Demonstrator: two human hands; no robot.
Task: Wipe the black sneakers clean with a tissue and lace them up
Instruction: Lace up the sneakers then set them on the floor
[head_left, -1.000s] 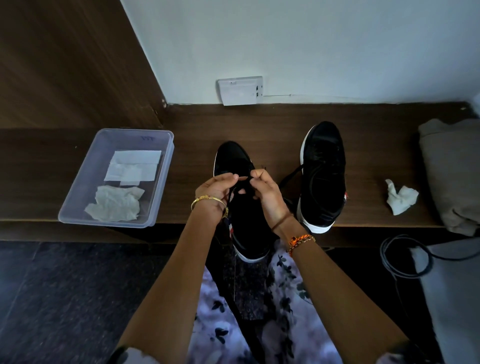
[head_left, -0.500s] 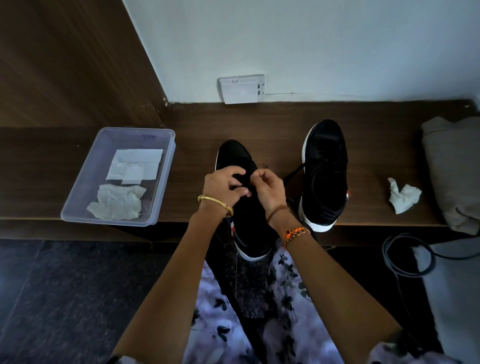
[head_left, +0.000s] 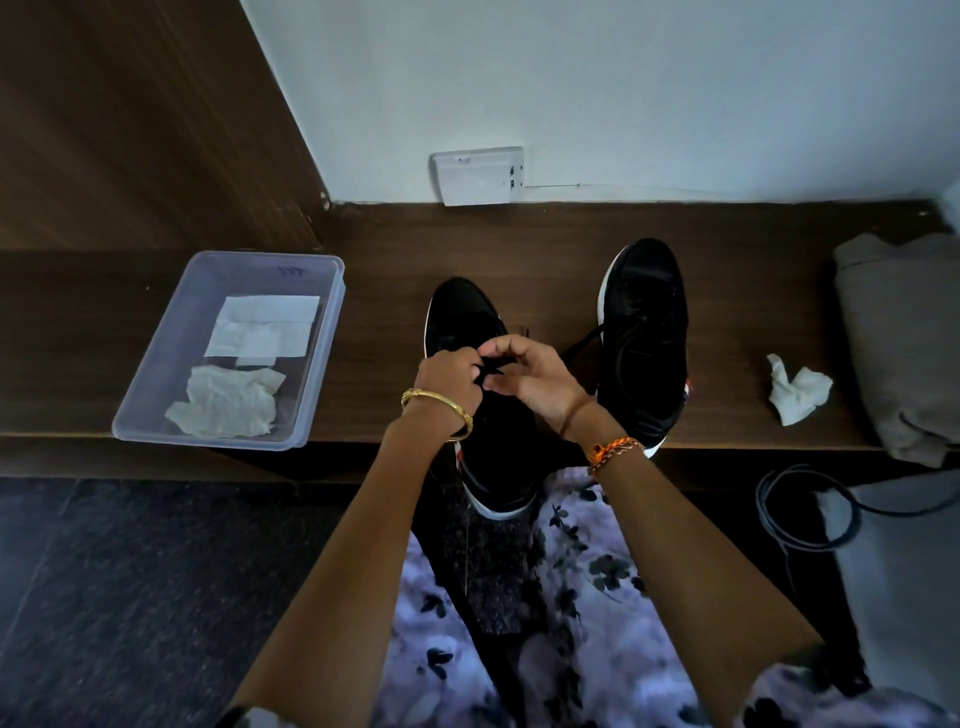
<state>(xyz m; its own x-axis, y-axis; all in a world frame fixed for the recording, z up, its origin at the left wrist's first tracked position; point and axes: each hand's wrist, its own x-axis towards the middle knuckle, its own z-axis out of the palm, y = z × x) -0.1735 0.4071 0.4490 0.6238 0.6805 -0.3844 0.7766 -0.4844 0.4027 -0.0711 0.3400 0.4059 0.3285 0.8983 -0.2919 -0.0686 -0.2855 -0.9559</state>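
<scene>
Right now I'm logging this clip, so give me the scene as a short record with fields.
surface: wooden bench
left hand: pinching lace on near sneaker
right hand: pinching the same lace
far sneaker: on bench, lace trailing loose
plastic tub: holds tissues
crumpled tissue: on bench, right of the sneakers

Sneakers (head_left: 644, 343) right of bin (head_left: 156, 405)
</scene>
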